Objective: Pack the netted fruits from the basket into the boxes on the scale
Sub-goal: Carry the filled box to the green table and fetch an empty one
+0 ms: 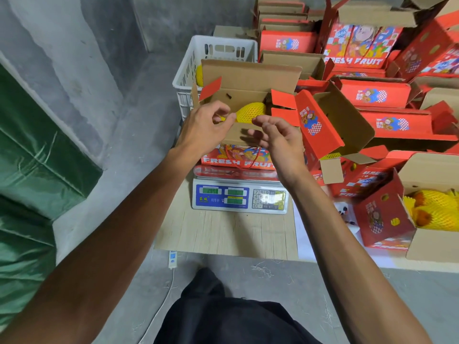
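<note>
There, the left hand [202,127] pinched the yellow foam-netted fruit [249,111] inside the open red cardboard box [238,155] on the white digital scale [239,196]; the right hand [278,140] hovered beside it, fingers loosely released.

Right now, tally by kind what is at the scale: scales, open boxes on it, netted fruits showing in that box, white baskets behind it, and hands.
Scale: 1
Open box on it: 1
Netted fruit showing in that box: 1
White basket behind: 1
Hands: 2 (left hand, right hand)
Total: 6
</note>
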Motion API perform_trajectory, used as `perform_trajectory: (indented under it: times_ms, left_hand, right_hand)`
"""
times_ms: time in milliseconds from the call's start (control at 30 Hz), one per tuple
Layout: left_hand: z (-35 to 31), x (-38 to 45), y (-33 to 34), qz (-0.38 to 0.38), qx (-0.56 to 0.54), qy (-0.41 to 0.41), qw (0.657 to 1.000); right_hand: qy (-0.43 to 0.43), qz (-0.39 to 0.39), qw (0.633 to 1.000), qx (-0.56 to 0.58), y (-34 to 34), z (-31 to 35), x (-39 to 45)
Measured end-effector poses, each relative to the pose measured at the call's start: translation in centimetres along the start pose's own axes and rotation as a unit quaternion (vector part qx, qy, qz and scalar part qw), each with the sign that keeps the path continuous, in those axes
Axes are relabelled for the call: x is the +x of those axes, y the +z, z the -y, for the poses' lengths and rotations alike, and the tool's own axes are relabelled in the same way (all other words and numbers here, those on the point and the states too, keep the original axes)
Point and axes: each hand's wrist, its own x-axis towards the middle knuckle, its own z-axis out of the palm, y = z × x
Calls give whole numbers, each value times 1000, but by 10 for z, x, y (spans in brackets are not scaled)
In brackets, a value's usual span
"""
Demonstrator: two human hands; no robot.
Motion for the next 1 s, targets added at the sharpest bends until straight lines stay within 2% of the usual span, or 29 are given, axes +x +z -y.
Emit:
perform_trajectory:
  times_ms: [867,1000]
  left_hand:
    - [-4,-14,0,0,-37,42,998]
    - [2,-10,8,19,-32,27,999]
  right_hand:
    - [-28,-17,999,-34,-22,9,-3]
    - [-9,-1,995,-102,-26,2,8]
